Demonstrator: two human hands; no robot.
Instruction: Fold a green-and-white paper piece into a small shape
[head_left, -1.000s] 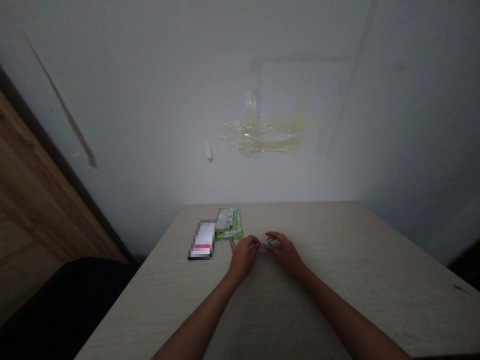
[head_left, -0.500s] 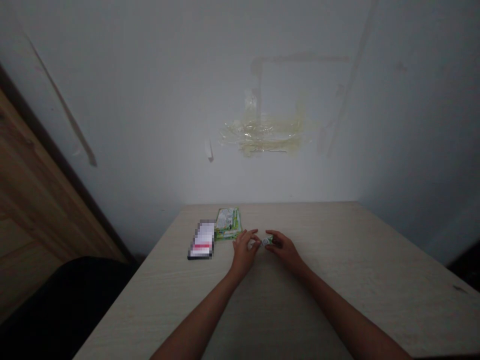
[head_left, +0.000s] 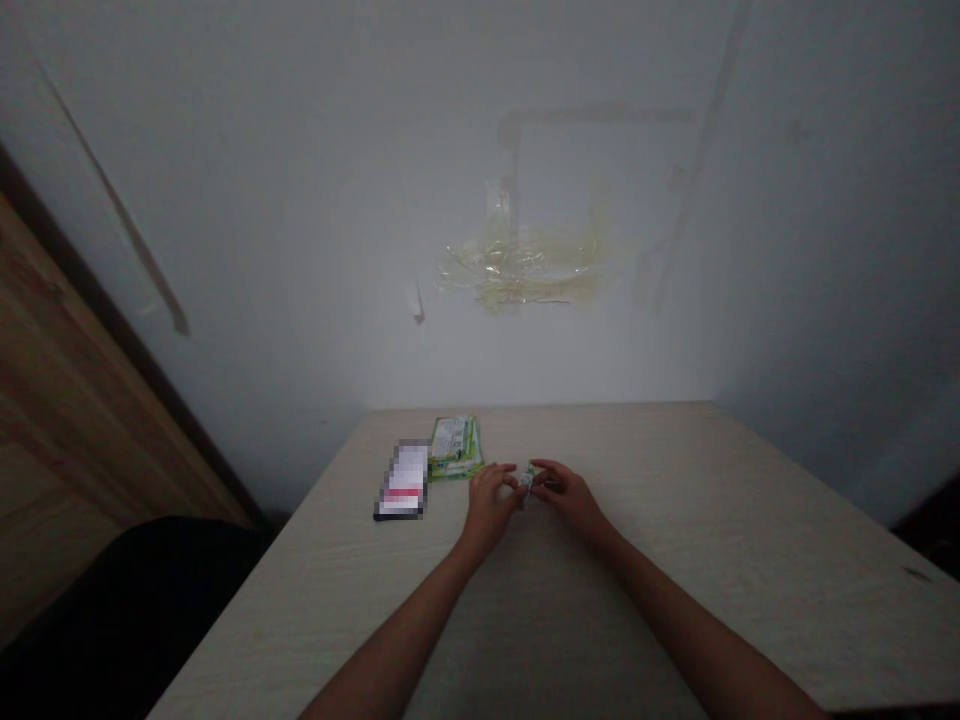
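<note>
Between my two hands, just above the table, is a small white-and-green piece, too small and dim to name its kind. My right hand comes in from the right, with thumb and fingers closed on this piece. My left hand faces it from the left, thumb and forefinger pinched at the piece's left edge. The fingertips partly cover the piece. Just behind my left hand lie green-and-white printed packets, one overlapping another.
A phone with a blurred screen lies left of the packets. The pale wooden table meets a grey wall bearing old tape. A dark rounded object stands beside the table's left edge, near wooden boards.
The small white-and-green piece has turned more upright and shifted slightly left, now meeting my left fingertips. My hands have barely moved; the view has shifted slightly.
</note>
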